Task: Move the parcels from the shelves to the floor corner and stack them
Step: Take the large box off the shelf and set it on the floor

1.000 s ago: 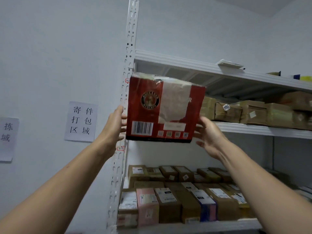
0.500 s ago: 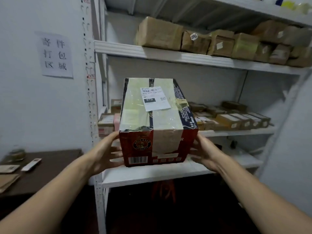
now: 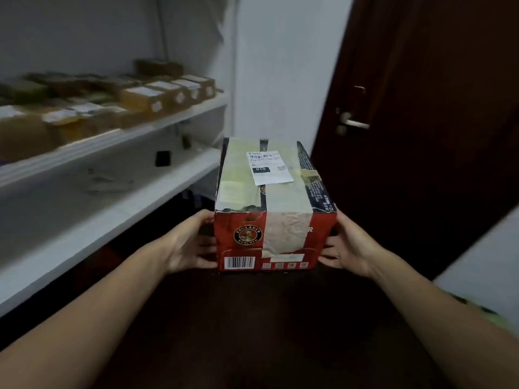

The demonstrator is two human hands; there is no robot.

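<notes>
Flat, left hand – parcel – right hand

red taped parcel, white shelves, dark door

Beyond the right hand, a dark brown door with a metal lever handle stands beside a white wall, a small black object lies above-left of the left hand, dark floor below both

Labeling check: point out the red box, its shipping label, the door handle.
red box (image 3: 244, 240), head view, red front face
shipping label (image 3: 269, 167), head view, its middle
door handle (image 3: 355, 124), head view, the lever
</notes>
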